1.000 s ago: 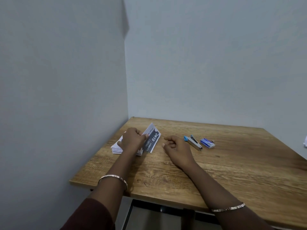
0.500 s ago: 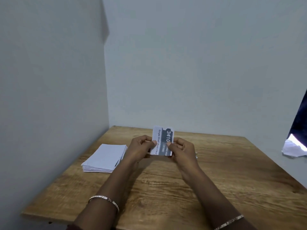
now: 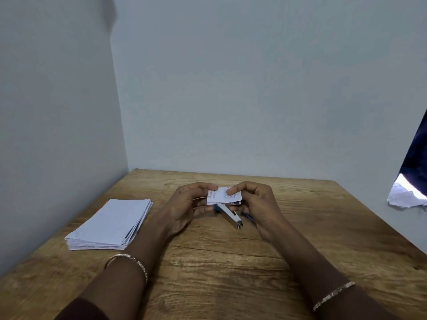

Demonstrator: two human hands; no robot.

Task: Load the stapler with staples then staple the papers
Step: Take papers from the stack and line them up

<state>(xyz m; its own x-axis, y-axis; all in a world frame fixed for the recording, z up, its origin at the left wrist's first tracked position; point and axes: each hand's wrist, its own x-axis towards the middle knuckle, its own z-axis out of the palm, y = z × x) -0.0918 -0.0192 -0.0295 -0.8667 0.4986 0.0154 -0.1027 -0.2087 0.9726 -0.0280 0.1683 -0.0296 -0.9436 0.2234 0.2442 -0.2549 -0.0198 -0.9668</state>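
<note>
- Left hand [image 3: 187, 204]: fingers pinch the left edge of a small printed slip [image 3: 223, 196], thumb on top.
- Right hand [image 3: 256, 202]: fingertips pinch the slip's right edge; the two hands hold it level just above the table [image 3: 231, 269].
- Stapler [image 3: 230, 215]: a small metal body with a blue end lies on the table directly below the slip, its free end pointing toward 5 o'clock. Whether it holds staples cannot be told.
- Blue item [image 3: 249, 215]: partly hidden beside the right palm, at 3 o'clock of the stapler; possibly the staple box.
- Paper stack [image 3: 111, 225]: rests at 9 o'clock of the hands, well apart, untouched.
- Step in hand, as judged: readying a slip; no stapling is yet done.
- Next move, as judged: one hand must free itself to take up the stapler, and the slip's edge must sit squarely between its arms.
</note>
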